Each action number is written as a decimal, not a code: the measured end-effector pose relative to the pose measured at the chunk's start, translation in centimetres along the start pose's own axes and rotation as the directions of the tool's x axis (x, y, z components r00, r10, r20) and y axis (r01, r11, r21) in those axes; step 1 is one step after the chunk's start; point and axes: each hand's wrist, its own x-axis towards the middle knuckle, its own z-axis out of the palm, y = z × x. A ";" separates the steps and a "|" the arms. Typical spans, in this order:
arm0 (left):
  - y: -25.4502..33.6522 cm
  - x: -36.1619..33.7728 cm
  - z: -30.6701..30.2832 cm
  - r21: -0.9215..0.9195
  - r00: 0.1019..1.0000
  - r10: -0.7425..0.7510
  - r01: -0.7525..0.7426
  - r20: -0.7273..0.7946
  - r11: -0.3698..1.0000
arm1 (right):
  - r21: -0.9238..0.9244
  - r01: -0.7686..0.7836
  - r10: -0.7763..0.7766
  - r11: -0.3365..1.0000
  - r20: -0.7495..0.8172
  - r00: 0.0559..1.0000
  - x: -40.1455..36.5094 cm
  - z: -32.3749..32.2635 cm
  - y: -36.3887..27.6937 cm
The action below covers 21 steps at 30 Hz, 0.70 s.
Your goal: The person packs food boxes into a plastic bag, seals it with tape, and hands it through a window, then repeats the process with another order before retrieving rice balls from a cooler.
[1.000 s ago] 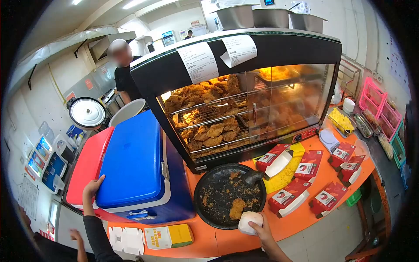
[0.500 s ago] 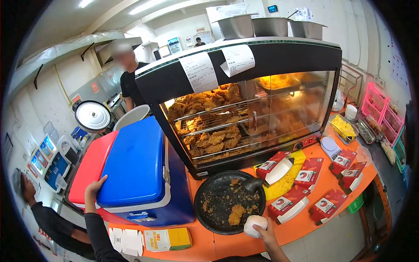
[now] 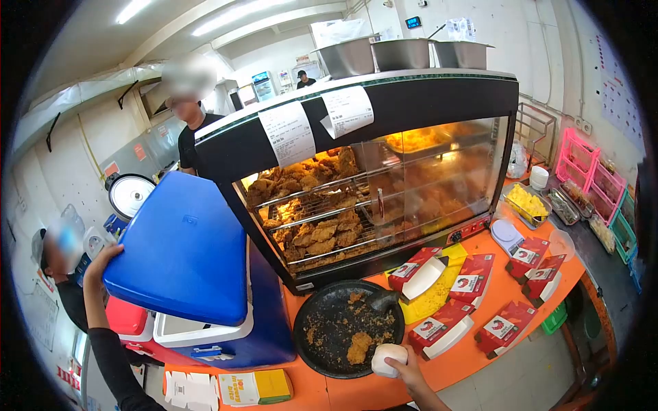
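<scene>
My left hand (image 3: 103, 262) grips the left edge of the blue cooler lid (image 3: 181, 250) and holds it tilted up and open over the blue cooler body (image 3: 264, 322). My right hand (image 3: 404, 370) holds a white round rice ball (image 3: 385, 359) at the near rim of the black round pan (image 3: 322, 315), which carries fried crumbs and one piece of fried chicken (image 3: 356, 348). The cooler's inside is hidden behind the raised lid.
A glass warmer cabinet (image 3: 370, 185) full of fried chicken stands behind the pan. Several red meal boxes (image 3: 473, 281) lie on the orange counter (image 3: 473, 356). A red cooler (image 3: 127, 322) sits left of the blue one. Two people stand at the left, one by a rice cooker (image 3: 129, 195).
My left hand has lifted the blue cooler lid from shut to tilted open. My right hand with the white ball stays at the pan's near rim. A person has come into view at the left.
</scene>
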 end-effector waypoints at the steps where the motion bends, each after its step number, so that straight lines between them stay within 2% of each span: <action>1: 1.0 0.2 0.0 -0.002 1.000 0.009 -0.009 -0.002 1.000 | 0.043 -0.016 0.015 0.999 0.022 1.000 0.1 0.0 -0.3; 3: 5.2 -1.9 2.4 0.051 0.972 0.225 -0.222 -0.063 0.974 | 0.041 -0.051 0.050 0.998 0.013 0.999 0.0 0.1 -1.2; 4: 6.2 -2.0 2.4 0.045 0.970 0.235 -0.232 -0.065 0.972 | 0.040 -0.099 0.099 0.994 0.005 0.995 0.2 0.0 -1.5; 6: 7.7 -1.8 2.4 -0.073 0.943 0.324 -0.319 0.074 0.945 | 0.025 -0.066 0.065 0.998 0.006 0.998 1.0 -0.6 -0.5; 7: 7.5 0.0 1.6 -0.074 0.941 0.331 -0.325 0.072 0.943 | 0.011 -0.048 0.048 0.999 0.009 0.999 1.4 -0.8 -0.1; 8: 8.1 1.5 1.7 -0.005 0.914 0.398 -0.399 0.084 0.917 | -0.005 -0.104 0.104 0.995 0.013 0.995 1.7 -0.9 -0.5; 11: 10.8 0.5 4.5 0.068 0.883 0.459 -0.466 0.099 0.882 | -0.019 -0.136 0.136 0.991 0.027 0.990 1.0 -0.8 -2.5; 12: 12.1 -0.4 6.1 0.015 0.883 0.457 -0.461 0.105 0.887 | -0.042 -0.024 0.026 0.999 0.044 0.999 2.2 -1.8 0.2; 14: 14.7 -2.0 9.2 -0.035 0.884 0.451 -0.450 0.127 0.892 | -0.045 0.005 -0.002 0.999 0.064 0.998 1.5 -1.4 -0.9; 15: 15.7 -2.6 10.5 -0.020 0.858 0.478 -0.483 0.188 0.875 | -0.051 0.027 -0.024 0.998 0.055 0.998 1.3 -1.3 -0.9; 16: 16.3 -2.7 11.5 -0.013 0.828 0.503 -0.516 0.249 0.856 | 0.002 -0.029 0.029 1.000 0.045 0.999 0.2 -0.5 -2.4; 21: 16.0 -1.3 11.1 0.053 0.766 0.515 -0.575 0.384 0.817 | 0.023 0.044 -0.044 0.999 0.000 0.999 -1.7 2.7 0.5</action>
